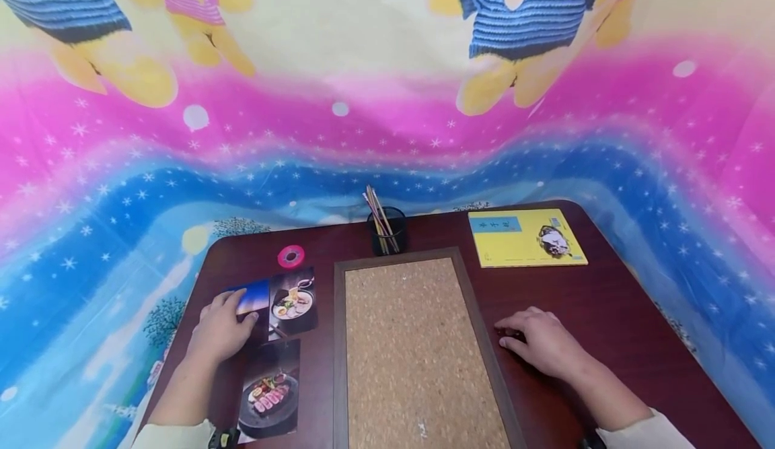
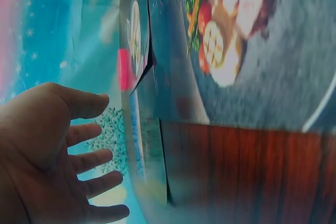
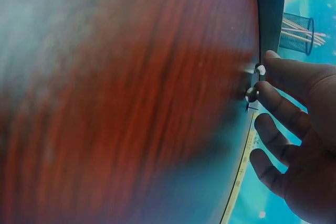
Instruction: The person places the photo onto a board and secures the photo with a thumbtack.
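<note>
My left hand lies with its fingers over a blue photo print on the left. In the left wrist view its fingers are spread and relaxed, holding nothing. Beside it lie a photo of a ramen bowl and a photo of sliced meat on a dark plate. A framed cork board stands between the hands. To its right, my right hand is low over the table, thumb and fingers loosely bent and apart. Right at its fingertips are small shiny pin-like pieces, partly hidden by the fingers.
Behind the board stands a black mesh cup with several pencil-like sticks. A pink tape roll lies at the back left, and a yellow book at the back right. The dark red table is backed by a printed curtain.
</note>
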Motion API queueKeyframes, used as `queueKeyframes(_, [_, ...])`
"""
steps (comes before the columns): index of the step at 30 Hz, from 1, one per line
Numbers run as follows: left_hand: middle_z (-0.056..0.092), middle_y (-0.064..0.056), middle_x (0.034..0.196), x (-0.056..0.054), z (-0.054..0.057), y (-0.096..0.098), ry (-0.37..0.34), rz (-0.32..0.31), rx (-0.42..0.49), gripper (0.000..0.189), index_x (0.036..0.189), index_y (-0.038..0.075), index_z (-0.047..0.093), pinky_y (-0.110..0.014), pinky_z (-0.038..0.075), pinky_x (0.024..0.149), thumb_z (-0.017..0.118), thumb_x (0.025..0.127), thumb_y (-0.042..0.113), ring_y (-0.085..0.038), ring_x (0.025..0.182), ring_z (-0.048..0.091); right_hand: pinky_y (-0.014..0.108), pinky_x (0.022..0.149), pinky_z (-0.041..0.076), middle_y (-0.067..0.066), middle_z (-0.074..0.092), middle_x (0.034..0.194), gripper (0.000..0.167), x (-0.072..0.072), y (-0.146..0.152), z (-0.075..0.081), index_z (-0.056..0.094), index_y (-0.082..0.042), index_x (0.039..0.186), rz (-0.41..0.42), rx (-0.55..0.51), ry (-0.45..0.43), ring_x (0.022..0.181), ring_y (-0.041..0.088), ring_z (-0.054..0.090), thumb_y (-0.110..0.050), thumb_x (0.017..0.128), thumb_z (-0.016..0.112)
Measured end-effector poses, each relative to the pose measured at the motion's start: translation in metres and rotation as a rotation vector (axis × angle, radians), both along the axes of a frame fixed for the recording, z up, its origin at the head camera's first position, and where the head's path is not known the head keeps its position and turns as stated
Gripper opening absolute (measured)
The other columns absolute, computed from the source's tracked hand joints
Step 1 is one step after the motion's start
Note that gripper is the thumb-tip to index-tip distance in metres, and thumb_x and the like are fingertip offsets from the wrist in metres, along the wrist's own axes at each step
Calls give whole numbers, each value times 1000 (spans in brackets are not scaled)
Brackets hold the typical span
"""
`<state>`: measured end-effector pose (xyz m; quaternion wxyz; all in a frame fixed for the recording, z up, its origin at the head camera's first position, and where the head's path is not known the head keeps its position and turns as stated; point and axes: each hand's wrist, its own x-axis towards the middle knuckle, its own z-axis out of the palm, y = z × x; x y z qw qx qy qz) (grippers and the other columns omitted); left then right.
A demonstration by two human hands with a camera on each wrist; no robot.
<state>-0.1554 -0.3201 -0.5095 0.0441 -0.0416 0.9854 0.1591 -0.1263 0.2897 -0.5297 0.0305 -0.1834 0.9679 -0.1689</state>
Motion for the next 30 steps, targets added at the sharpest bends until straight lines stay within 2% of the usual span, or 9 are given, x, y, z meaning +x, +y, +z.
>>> queueKeyframes(5, [33, -36, 153, -3, -4, -12, -9, 13, 11, 71, 155, -2, 38, -83, 35, 96, 63, 99, 33, -66, 134, 30, 49, 86, 56, -11, 73, 101, 18, -1, -2, -1, 81, -23, 107, 27, 8, 0, 99, 19, 67, -22, 90, 82])
queueKeyframes(14, [29, -41, 153, -3, -11, -25, -51, 17, 21, 82, 155, -6, 37, -83, 31, 101, 70, 96, 40, -67, 135, 27, 43, 84, 58, -16, 70, 95, 12, -3, -3, -3, 80, -26, 98, 45, 31, -15, 95, 15, 68, -19, 90, 82])
queueKeyframes(23, [23, -44, 156, -2, -16, -35, -75, -112, 26, 98, 155, -11, 33, -86, 16, 105, 79, 89, 46, -68, 141, 20, 43, 83, 59, -16, 69, 92, 12, -5, -2, -3, 78, -26, 96, 42, 24, -26, 93, 15, 69, -15, 90, 81])
queueKeyframes(30, [15, -45, 158, -3, -21, -40, -118, -111, 96, 105, 157, -13, 26, -84, 12, 107, 80, 88, 47, -68, 144, 13, 43, 82, 59, -16, 68, 92, 13, -4, -1, 0, 78, -26, 96, 42, 6, -17, 92, 15, 69, -15, 90, 81])
